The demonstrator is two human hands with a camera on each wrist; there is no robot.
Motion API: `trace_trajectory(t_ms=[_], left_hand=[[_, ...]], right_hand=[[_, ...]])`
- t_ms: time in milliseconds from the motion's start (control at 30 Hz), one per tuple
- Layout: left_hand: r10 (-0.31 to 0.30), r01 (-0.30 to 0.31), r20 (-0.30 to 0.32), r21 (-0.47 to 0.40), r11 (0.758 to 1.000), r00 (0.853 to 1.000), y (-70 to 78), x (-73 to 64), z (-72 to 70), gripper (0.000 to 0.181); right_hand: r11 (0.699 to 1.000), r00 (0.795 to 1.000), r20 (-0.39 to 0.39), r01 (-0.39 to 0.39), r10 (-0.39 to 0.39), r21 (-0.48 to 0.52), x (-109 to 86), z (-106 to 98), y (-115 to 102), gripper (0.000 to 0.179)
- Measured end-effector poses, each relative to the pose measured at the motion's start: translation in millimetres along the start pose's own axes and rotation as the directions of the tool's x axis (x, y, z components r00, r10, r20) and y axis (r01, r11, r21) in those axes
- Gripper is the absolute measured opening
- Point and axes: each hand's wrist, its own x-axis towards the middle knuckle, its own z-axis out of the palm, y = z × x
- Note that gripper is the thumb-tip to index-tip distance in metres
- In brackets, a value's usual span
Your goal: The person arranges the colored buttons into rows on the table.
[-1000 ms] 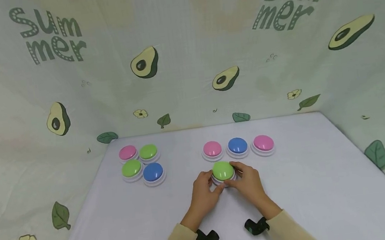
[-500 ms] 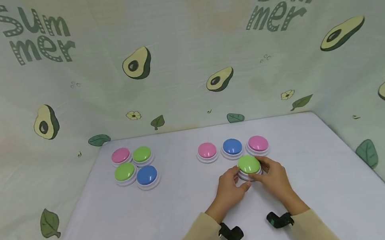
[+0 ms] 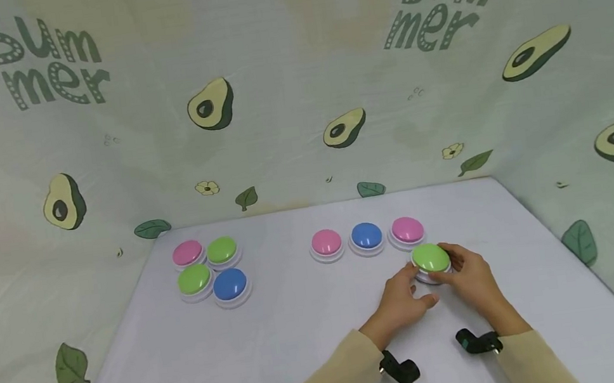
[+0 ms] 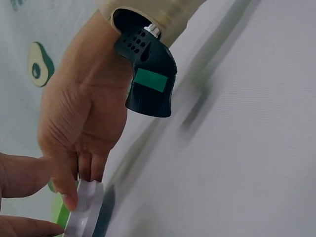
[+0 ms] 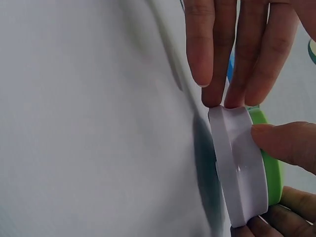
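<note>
Two hands work a green button along the near side of a row on a white table. Within the last second it has travelled rightward, from near the left pink button past the blue button, and now sits just near and slightly right of the right pink button.

The right hand grips the button, thumb on its near side and fingers on the far right. The left hand only touches its left edge; the left thumb, close against the base earlier, now stands away. The shift suggests the right hand does most of the holding, and that placing the button is unfinished, since neither hand has let go.

The head view alone takes in the whole row. The right wrist view shows what it largely hides: the white base edge-on, left fingers nearly straight against its rim, a dark shadow alongside. Whether the base meets the table cannot be told. The left wrist view adds the right hand's inner side, below a black wrist mount.
</note>
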Motion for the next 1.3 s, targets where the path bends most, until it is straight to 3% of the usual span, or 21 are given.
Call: trace_trajectory(t_ms=[300,600,1300], left_hand=[[-0.019,0.021,0.085,-0.021,1.000,0.996,17.8,29.3,22.8,0.074],[0.007,-0.010,0.102,0.035,0.999,0.995,21.0,57.5,34.8,0.078],[0.001,0.004,0.100,-0.048,0.999,0.995,21.1,84.9,41.2,0.079]], right_hand=[[0.999,0.999,0.000,-0.052,0.052,0.009,20.9,-31,14,0.085],[0.996,0.997,0.003,-0.083,0.083,0.015,47.9,-42,22,0.087],[0.998,0.998,-0.011,-0.069,0.069,-0.006,78.0,-44,34,0.084]])
